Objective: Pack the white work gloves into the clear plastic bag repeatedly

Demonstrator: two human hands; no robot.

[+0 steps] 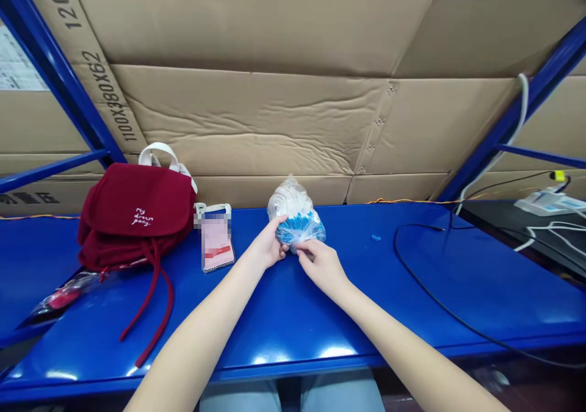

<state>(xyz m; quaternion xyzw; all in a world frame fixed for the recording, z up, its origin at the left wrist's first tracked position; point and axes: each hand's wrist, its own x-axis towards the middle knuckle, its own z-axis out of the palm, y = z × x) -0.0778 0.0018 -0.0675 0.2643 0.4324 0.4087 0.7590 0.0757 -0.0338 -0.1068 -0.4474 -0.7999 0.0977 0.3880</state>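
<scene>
A clear plastic bag (295, 207) full of small white and blue pieces rests on the blue tabletop; what the pieces are I cannot make out. My left hand (271, 242) is wrapped round the bag's left side, its thumb over the blue part and its other fingers partly hidden beneath. At the near end, my right hand (323, 265) pinches the gathered plastic, thumb against fingers. The two hands are close together, almost touching.
A dark red backpack (137, 207) stands left on the blue table (398, 302), its cords trailing. Beside it lies a pink card holder or phone (215, 241), partly blurred. A small blue scrap (376, 237) and a black cable (428, 287) lie right. Cardboard (256, 119) rises behind.
</scene>
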